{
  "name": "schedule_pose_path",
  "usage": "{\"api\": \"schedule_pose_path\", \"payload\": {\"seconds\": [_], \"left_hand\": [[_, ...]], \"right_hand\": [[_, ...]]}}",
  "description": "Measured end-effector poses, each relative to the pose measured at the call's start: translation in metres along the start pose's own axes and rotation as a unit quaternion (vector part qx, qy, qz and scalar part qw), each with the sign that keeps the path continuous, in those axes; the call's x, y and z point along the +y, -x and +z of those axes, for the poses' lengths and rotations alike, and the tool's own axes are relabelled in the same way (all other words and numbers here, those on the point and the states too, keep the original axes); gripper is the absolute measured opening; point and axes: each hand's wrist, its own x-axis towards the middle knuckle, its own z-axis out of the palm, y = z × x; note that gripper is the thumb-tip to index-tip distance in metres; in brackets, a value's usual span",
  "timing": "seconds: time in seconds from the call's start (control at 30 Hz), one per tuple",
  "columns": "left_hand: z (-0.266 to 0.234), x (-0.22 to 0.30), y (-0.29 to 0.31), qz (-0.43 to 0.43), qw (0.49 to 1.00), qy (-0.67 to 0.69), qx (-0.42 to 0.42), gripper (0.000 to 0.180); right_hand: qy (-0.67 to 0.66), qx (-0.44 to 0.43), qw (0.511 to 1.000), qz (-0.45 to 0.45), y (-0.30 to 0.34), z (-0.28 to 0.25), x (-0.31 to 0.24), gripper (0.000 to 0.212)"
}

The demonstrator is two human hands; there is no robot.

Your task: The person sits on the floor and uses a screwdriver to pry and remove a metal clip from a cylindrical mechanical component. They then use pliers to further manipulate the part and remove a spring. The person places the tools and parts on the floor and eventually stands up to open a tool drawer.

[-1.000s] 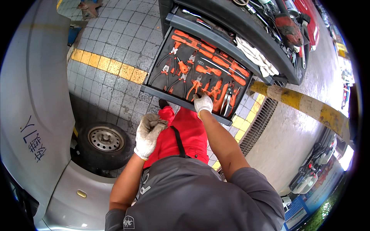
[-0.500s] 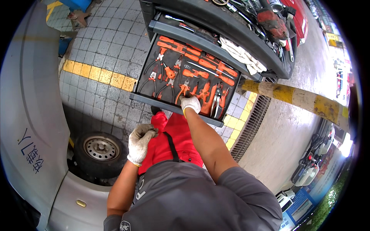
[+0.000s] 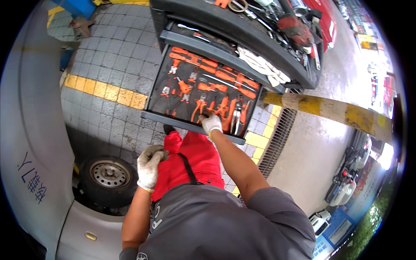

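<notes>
Many orange tools (image 3: 203,93) in drawer (image 3: 190,123)

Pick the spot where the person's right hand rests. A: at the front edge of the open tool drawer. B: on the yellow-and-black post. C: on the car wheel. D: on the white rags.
A: the gloved right hand lies on the orange-handled tools at the front edge of the open drawer.

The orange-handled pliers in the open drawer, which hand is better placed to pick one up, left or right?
Probably the right hand. Its glove already rests in the open tool drawer, touching the orange-handled pliers near the front edge. The left hand hangs low beside the red trousers, well short of the drawer.
</notes>
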Motion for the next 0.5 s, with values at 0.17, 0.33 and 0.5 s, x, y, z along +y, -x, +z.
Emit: {"api": "schedule_pose_path", "payload": {"seconds": [0.17,0.33,0.5], "left_hand": [[-0.006,-0.004,0.002,-0.021,1.0,0.021,-0.005,0.026],[0.0,-0.009,0.001,-0.026,1.0,0.014,0.003,0.026],[0.008,-0.005,-0.003,-0.018,1.0,0.022,0.01,0.025]], "right_hand": [[0.04,0.011,0.998,-0.042,0.041,-0.001,-0.011,0.054],[0.023,0.065,0.994,-0.082,0.059,-0.018,0.015,0.046],[0.015,0.334,0.942,0.014,0.031,-0.064,0.05,0.056]]}}
